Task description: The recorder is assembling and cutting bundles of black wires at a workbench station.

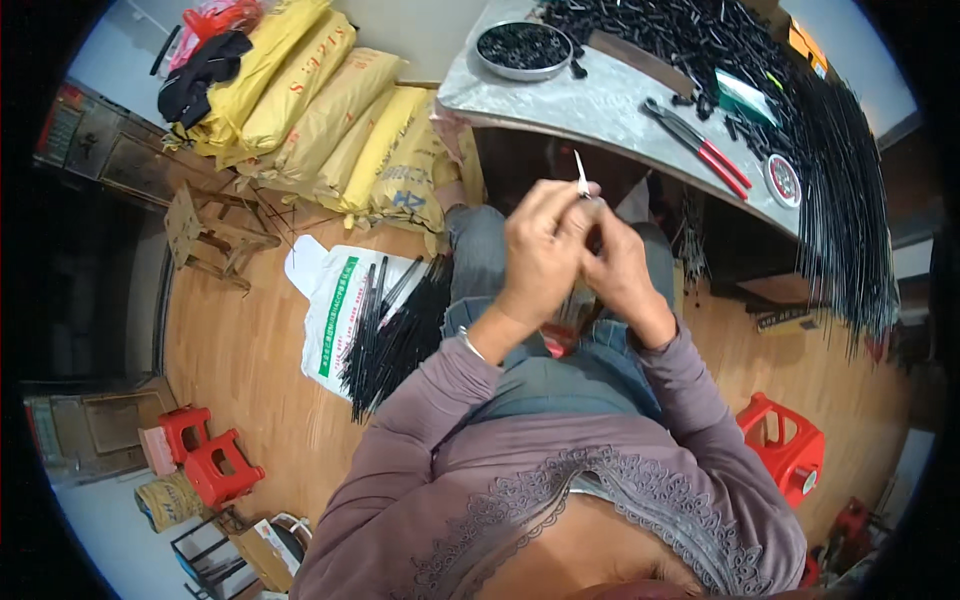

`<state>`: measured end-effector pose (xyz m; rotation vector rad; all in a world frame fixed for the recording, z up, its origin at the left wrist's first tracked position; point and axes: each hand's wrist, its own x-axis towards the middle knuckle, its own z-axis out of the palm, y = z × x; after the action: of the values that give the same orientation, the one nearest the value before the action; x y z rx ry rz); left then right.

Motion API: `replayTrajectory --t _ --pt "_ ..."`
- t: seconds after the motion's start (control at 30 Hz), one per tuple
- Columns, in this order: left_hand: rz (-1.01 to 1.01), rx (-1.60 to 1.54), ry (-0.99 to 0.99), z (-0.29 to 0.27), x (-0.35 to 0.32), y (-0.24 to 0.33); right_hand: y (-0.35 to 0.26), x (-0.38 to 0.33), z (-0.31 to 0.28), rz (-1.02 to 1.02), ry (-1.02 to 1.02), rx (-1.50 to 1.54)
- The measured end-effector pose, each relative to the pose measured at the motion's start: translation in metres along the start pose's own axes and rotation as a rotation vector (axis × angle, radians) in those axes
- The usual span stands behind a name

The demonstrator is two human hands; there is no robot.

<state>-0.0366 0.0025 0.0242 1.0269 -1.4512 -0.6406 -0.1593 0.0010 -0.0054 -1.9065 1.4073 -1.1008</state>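
Both hands meet above my lap, just in front of the table's near edge. My left hand point(545, 245) is closed, its fingertips pinched together. From them a thin white pointed piece point(580, 172) sticks up toward the table; its exact kind does not show. Close against it, my right hand point(622, 272) is closed too, with thumb and fingers pressed together beside the left fingers. Whatever lies between the right fingertips is hidden.
On the table point(600, 110) are a heap of black parts point(690, 40), a metal bowl point(524, 68), red-handled cutters point(700, 150) and a small round dish point(782, 181). Black rods point(845, 200) overhang its right edge. Yellow sacks point(330, 130), a wooden stool point(215, 235) and more rods point(400, 330) occupy the left floor.
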Motion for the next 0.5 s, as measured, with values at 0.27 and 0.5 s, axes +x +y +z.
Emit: replayTrajectory --t 0.27,0.5 --pt "0.029 -0.017 -0.041 -0.020 0.004 -0.016 -0.009 0.006 -0.016 0.171 -0.166 0.363" --pt "-0.353 -0.817 -0.165 -0.012 0.006 -0.026 -0.017 0.012 -0.027 0.369 -0.267 0.599"
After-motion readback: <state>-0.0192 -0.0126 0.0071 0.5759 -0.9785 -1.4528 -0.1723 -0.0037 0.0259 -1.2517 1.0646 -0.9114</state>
